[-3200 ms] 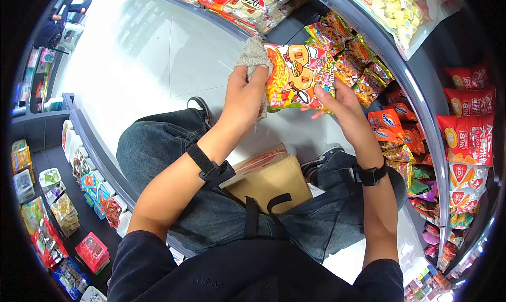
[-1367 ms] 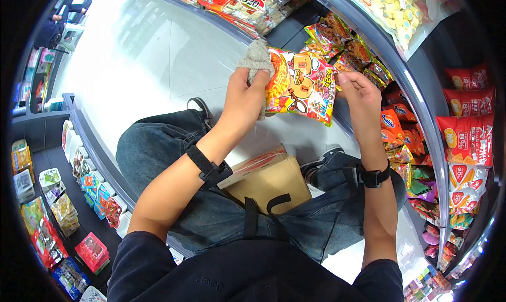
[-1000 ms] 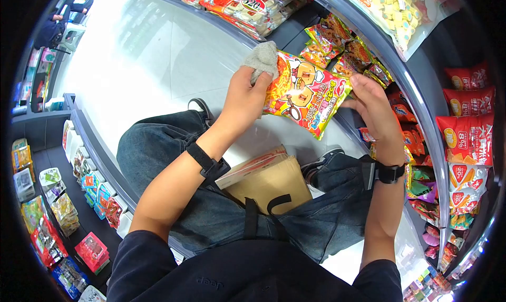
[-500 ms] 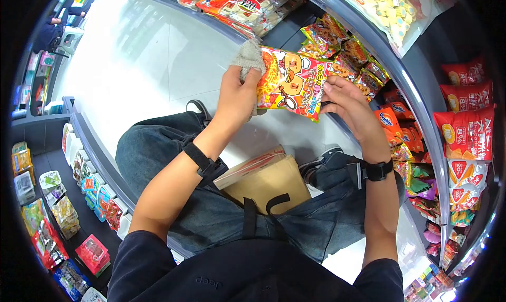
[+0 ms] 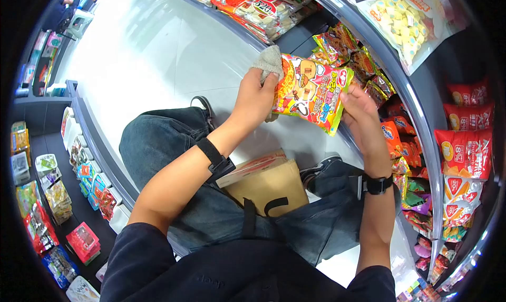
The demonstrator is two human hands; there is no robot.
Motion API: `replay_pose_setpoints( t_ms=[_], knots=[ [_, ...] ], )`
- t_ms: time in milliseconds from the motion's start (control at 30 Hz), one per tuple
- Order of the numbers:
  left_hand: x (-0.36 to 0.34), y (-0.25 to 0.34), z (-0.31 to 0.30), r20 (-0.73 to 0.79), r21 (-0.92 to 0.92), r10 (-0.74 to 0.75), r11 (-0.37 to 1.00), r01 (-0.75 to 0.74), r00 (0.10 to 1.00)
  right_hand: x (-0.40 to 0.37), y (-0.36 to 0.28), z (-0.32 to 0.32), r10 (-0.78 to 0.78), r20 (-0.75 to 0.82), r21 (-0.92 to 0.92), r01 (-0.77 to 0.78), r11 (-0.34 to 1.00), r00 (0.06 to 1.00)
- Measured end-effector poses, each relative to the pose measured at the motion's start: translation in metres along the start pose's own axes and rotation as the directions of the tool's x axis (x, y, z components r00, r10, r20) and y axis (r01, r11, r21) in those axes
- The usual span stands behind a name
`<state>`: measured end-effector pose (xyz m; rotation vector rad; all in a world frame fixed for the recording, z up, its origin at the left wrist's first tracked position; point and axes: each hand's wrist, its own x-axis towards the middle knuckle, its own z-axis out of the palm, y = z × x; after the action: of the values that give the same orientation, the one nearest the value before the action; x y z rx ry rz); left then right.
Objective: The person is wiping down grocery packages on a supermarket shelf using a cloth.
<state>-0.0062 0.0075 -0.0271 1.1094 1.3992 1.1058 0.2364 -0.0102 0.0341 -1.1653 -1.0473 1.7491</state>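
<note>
I see a glossy, pillow-shaped snack packet (image 5: 311, 94), red, yellow and green, printed with round cartoon figures, a heap of orange-yellow strands at one end and colourful lettering at the other. Its film looks creased, and its lettered end tips slightly down toward my body.

The strand-printed end is partly hidden under a rough grey cloth (image 5: 270, 59) and my left hand (image 5: 257, 97), so I can't tell how much of that end is covered. The back of the packet is out of my sight, the fingers of my right hand (image 5: 361, 112) are partly tucked behind its edge, and the finest print is too small to read. A round dark border cuts off the outer shelves.

The packet lies between my hands, raised over the pale tiled floor (image 5: 192, 54). My left hand is closed on the cloth, with the packet's end pinched through it; my right hand is clamped on the lettered end, thumb on the printed face. Just past my right hand, similar small packets (image 5: 363, 62) lie crowded on the shelf, with red bags (image 5: 465, 153) farther to its right. Nearer my body than either hand, a tan cardboard box (image 5: 271, 188) sits between my legs.
</note>
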Motion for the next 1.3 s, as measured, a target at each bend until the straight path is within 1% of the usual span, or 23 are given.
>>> replay_pose_setpoints(
  t_ms=[100,133,167,200,233,300,367,433,533,600,633,667,700,733,867,933,967,1033,1067,1133,1200,1233,1300],
  knots=[
    [0.000,-0.004,0.001,-0.021,0.060,0.053,0.997,-0.052,0.998,-0.001,0.012,0.011,0.041,-0.055,0.043,-0.038,0.998,0.998],
    [0.000,-0.004,0.001,-0.022,0.060,0.051,0.997,-0.050,0.998,-0.003,0.010,0.015,0.023,-0.061,0.004,-0.023,1.000,0.998],
    [-0.001,-0.004,0.000,-0.024,0.059,0.092,0.994,-0.091,0.995,-0.003,0.012,0.014,0.026,-0.061,0.004,-0.026,1.000,0.998],
    [-0.002,-0.004,0.000,-0.025,0.057,0.133,0.990,-0.131,0.991,-0.002,0.013,0.010,0.015,-0.047,-0.056,-0.017,0.998,0.999],
    [-0.002,-0.006,0.000,-0.024,0.057,0.131,0.990,-0.129,0.991,-0.001,0.015,0.008,0.003,-0.034,-0.115,-0.007,0.993,0.999],
    [-0.001,-0.007,-0.001,0.004,0.102,0.134,0.986,-0.134,0.991,0.000,0.018,0.011,-0.043,-0.067,-0.117,0.035,0.993,0.997],
    [-0.002,-0.005,-0.001,0.002,0.083,0.122,0.989,-0.122,0.992,0.002,0.019,0.009,-0.087,-0.100,-0.121,0.074,0.990,0.991],
    [-0.003,0.003,-0.001,-0.003,0.063,0.113,0.992,-0.113,0.994,0.007,0.017,0.007,-0.125,-0.130,-0.219,0.095,0.971,0.984],
    [-0.003,0.008,-0.001,0.001,0.075,0.082,0.994,-0.082,0.997,0.008,0.010,0.014,-0.139,-0.163,-0.165,0.112,0.980,0.977],
    [0.000,0.005,-0.001,0.016,0.011,0.001,1.000,-0.001,1.000,0.008,0.013,0.011,-0.147,-0.162,-0.180,0.117,0.977,0.976],
    [-0.001,0.005,-0.001,0.013,0.011,0.002,1.000,-0.002,1.000,0.008,0.015,0.008,-0.153,-0.164,-0.192,0.121,0.974,0.974],
    [-0.002,0.005,0.000,0.004,0.070,0.022,0.997,-0.022,1.000,0.009,0.016,0.005,-0.155,-0.161,-0.193,0.123,0.973,0.975],
    [-0.003,0.005,0.000,-0.002,0.130,0.041,0.991,-0.041,0.999,0.010,0.018,0.003,-0.245,-0.144,-0.308,0.192,0.932,0.959],
    [-0.004,0.004,-0.001,-0.003,0.130,0.040,0.991,-0.039,0.999,0.010,0.019,0.002,-0.330,-0.118,-0.416,0.255,0.873,0.937],
    [-0.003,0.000,-0.003,0.023,0.103,0.062,0.993,-0.064,0.998,0.008,0.015,0.008,-0.300,-0.123,-0.371,0.237,0.898,0.946],
    [-0.003,0.001,-0.005,0.020,0.087,0.057,0.994,-0.059,0.998,0.005,0.011,0.012,-0.188,-0.134,-0.264,0.148,0.953,0.973],
    [-0.004,0.001,-0.005,0.009,0.087,0.060,0.994,-0.061,0.998,0.006,0.011,0.011,-0.188,-0.132,-0.265,0.148,0.953,0.973],
    [-0.003,0.000,-0.008,-0.005,0.086,0.064,0.994,-0.063,0.998,0.008,0.013,0.010,-0.225,-0.167,-0.159,0.199,0.967,0.960],
    [-0.002,-0.002,-0.010,-0.040,0.132,0.029,0.991,-0.024,0.999,0.008,0.011,0.010,-0.224,-0.166,-0.159,0.199,0.967,0.960],
    [0.000,-0.002,-0.015,-0.078,0.176,-0.002,0.984,0.016,0.997,0.008,0.005,0.011,-0.202,-0.238,-0.055,0.195,0.979,0.950],
    [0.002,0.001,-0.019,-0.162,0.052,-0.016,0.998,0.025,0.987,0.009,-0.001,0.011,-0.208,-0.244,-0.090,0.192,0.977,0.947],
    [0.001,0.003,-0.019,-0.161,0.052,-0.014,0.998,0.023,0.987,0.010,-0.003,0.011,-0.212,-0.252,-0.124,0.186,0.975,0.944],
    [-0.001,0.012,-0.019,-0.180,-0.077,-0.013,0.997,-0.001,0.984,0.017,0.007,0.008,-0.227,-0.277,-0.138,0.195,0.971,0.934]
  ],
)
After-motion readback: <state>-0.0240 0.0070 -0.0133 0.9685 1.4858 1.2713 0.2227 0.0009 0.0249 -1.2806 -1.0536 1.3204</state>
